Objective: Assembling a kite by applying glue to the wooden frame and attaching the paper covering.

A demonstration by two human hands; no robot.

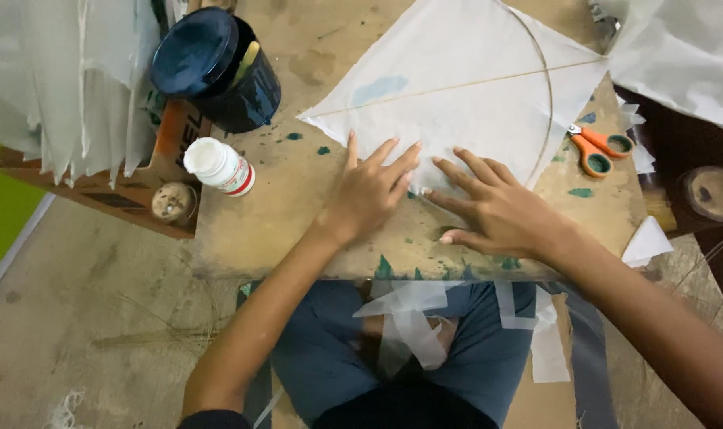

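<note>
Step in hand: smoothing the lower edge of the white paper kite point(464, 95), which lies on the bench point(282, 222). Left hand point(369, 195) and right hand point(500, 210) press flat, fingers spread wide, holding nothing. Orange scissors point(599, 148) at three o'clock. Next move, by judgement, calls for even pressure along the edge.

white paper kite point(472, 87) | flat on board | thin sticks crossed

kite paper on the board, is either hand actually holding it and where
Nothing is gripped. The left hand and right hand lie flat, fingers spread, pressing the white kite paper down at its lower corner on the wooden board.
</note>
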